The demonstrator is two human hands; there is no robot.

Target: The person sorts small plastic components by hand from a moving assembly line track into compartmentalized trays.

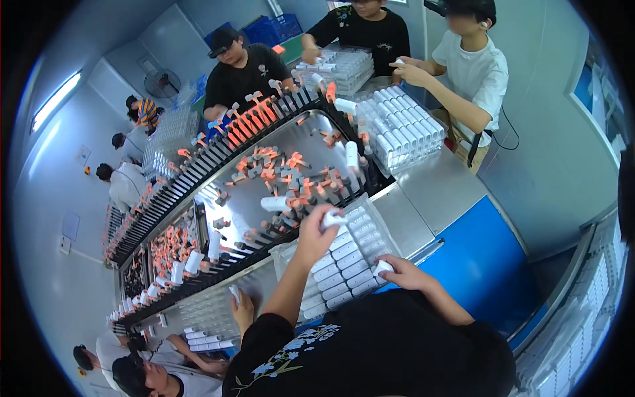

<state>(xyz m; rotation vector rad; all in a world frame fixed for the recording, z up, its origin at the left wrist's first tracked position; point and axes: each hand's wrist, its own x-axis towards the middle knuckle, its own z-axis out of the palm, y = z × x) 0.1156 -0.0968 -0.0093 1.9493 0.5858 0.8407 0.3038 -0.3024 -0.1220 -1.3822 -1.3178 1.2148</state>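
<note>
My left hand is closed around a white plastic casing over the far part of a clear plastic tray. Its fingers hide part of the casing. White rounded casings fill the near rows of this tray, while empty slots show at its far right side. By the tray's right edge, my right hand grips a second white casing, one end of which points toward the tray.
Beyond the tray runs a line of black pegs, some carrying orange or white parts. It surrounds a metal bed with loose orange and grey pieces. A stacked tray stands at far right. Co-workers sit around; one's hand is nearby, left.
</note>
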